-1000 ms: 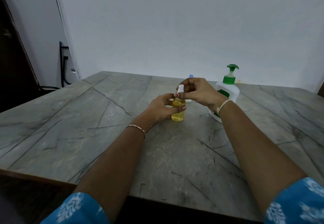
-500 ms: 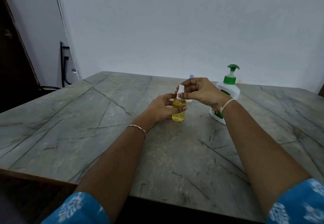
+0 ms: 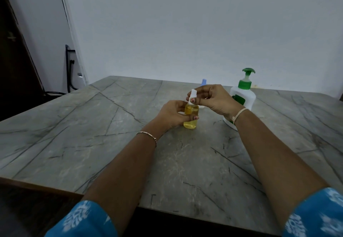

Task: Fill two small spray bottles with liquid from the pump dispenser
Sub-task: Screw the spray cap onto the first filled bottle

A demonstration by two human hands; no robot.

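Note:
A small clear spray bottle holding yellow liquid stands on the grey marble table at its middle. My left hand grips the bottle's body from the left. My right hand pinches the bottle's white spray top from the right. Behind my right hand only the blue top of a second small bottle shows. The white pump dispenser with a green pump head stands to the right, partly hidden by my right wrist.
The table's near edge runs along the bottom, with a dark floor below. A plain wall rises behind the table. At the far left are a dark door and a black cable by the wall corner.
My right hand has shifted a little lower on the white spray top, fingers turning around it. The left hand and the bottle stay in place.

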